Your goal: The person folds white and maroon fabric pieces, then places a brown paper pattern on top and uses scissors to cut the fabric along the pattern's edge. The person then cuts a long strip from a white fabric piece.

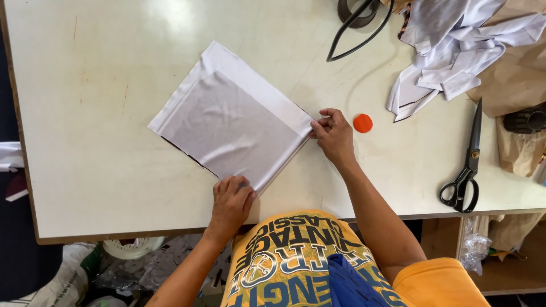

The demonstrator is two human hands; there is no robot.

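A square of pale grey fabric (230,122) lies flat on the white table (102,113), turned like a diamond, with a lighter band along its upper right side. My left hand (230,203) presses down on the fabric's near corner, fingers curled. My right hand (333,133) pinches the fabric's right corner between thumb and fingers. A small round orange disc (363,123) sits on the table just right of my right hand.
Black scissors (466,165) lie at the right, blades pointing away. Crumpled white cloth (455,45) and brown paper (515,74) fill the far right corner. A black cord (355,28) loops at the far edge. Bags and clutter sit under the table's near edge.
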